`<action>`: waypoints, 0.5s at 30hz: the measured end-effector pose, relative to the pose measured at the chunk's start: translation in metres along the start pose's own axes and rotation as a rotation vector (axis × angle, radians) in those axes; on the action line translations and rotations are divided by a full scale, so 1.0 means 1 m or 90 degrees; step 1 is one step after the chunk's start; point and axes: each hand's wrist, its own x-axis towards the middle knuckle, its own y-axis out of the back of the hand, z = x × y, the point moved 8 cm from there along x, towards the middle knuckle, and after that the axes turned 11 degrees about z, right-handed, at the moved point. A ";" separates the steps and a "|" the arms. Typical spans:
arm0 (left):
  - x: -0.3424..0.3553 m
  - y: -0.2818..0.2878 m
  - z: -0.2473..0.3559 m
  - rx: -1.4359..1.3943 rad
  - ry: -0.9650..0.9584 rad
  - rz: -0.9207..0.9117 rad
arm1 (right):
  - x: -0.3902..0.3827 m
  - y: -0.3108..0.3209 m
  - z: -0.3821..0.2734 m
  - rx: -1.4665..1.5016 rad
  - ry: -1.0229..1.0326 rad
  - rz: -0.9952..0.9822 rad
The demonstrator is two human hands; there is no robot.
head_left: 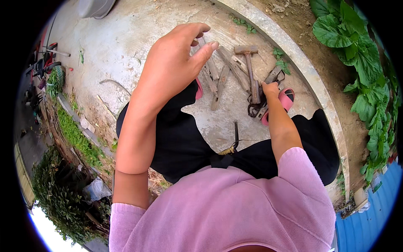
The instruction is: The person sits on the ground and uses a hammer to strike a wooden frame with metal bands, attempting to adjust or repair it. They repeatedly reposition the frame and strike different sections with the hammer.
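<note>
My left hand [178,56] is raised over the concrete, fingers curved and thumb apart, holding nothing visible. Beneath it lie several weathered wooden strips [214,84]. My right hand [269,88] is farther out at the right, fingers closed at a dark, worn tool with black straps [275,74]; what exactly it grips is hidden. Just left of that hand lies a rusty hammer [247,50], its head toward the top. A pink sandal [286,97] shows beside the right hand. A dark metal rod with a yellowish wrapped part [231,149] is between my knees.
A curved concrete edge [319,96] borders soil and leafy plants [363,71] at the right. A grey tub [92,6] stands at the upper left; red-and-black equipment [49,54], grass [73,134] and a bush [58,193] line the left. Blue sheeting [369,218] lies lower right.
</note>
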 end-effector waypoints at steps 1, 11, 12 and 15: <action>0.000 0.000 0.000 0.011 -0.022 0.003 | 0.006 -0.003 0.007 0.007 0.002 -0.037; -0.005 -0.008 0.008 0.035 -0.131 0.025 | -0.046 0.113 0.004 0.270 -0.083 -0.398; -0.007 -0.015 0.013 0.032 -0.150 0.020 | -0.052 0.132 -0.002 0.305 -0.044 -0.407; -0.021 -0.033 0.024 0.059 -0.180 -0.060 | -0.089 0.201 -0.035 0.405 0.085 -0.440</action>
